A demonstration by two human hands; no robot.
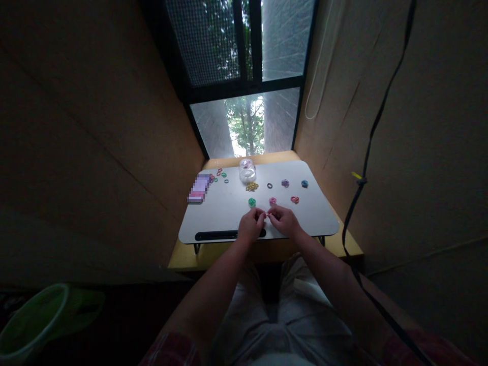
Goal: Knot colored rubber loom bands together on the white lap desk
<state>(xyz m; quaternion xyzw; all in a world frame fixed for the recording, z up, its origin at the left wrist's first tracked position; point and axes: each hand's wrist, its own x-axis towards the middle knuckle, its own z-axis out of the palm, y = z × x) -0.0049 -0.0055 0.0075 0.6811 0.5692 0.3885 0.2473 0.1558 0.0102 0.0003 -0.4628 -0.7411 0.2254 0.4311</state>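
My left hand [251, 224] and my right hand [282, 220] meet over the front of a white lap table [217, 213]. Their fingertips pinch a small pink band [266, 214], which looks like a hair tie; its shape is mostly hidden. Just beyond the fingers lie a pink pile [272, 201] and a green pile [252, 202] of similar bands. An orange-red pile [295, 200] sits to the right. Farther back are a yellow pile [252, 187], a dark band [270, 185], a purple pile [285, 183] and a blue pile [304, 183].
A clear jar [247, 173] stands at the back. Several loose red and green bands [224, 175] lie left of it, near a phone [199, 188]. A black slot [217, 235] runs along the front edge. A dark cord [369, 142] hangs at right; a green basket [34, 320] is low left.
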